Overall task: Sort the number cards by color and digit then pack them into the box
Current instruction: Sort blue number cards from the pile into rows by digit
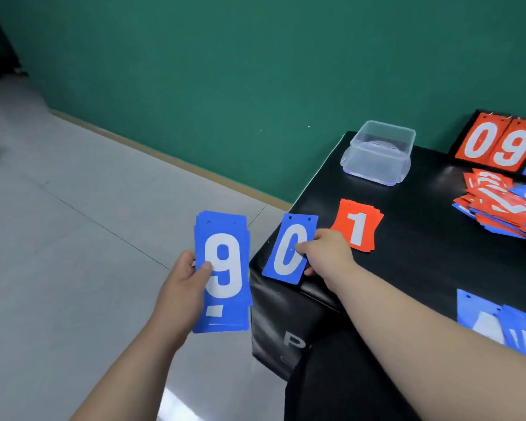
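My left hand [182,287] grips the blue stack [222,271], thumb across the face and fingers curled behind. My right hand [328,253] pinches the 0 card [290,249] by its right edge, thumb on the digit and fingers underneath. The card sits over the table [407,268] corner. I cannot tell whether it touches the top.

My main worry is the stack. It hangs over the floor [88,208], left of the table, and its edges are already fanned. If my thumb slackens, I think the slick cards would slide out and scatter.

The 0 card sits at the corner, so if I let go here it may tip off the edge.

The red 1 pile [359,226] lies just beyond my right knuckles. A careless sweep could knock it askew or mix blue into red.

The box [377,153] stands well beyond my right fingers. The unsorted heap [504,205] is far to their right, loose enough to spill if bumped.

Readable writing:
- A white 9 with a small bar under it, on the top card of the stack.
- A white 0 on the card I am pinching.
- A white 1 on the red pile.
- 0 and 9 in red on the scoreboard [498,144] beyond the heap.
- A pale letter P on the table's side, below my right wrist. The rest of that lettering is hidden.
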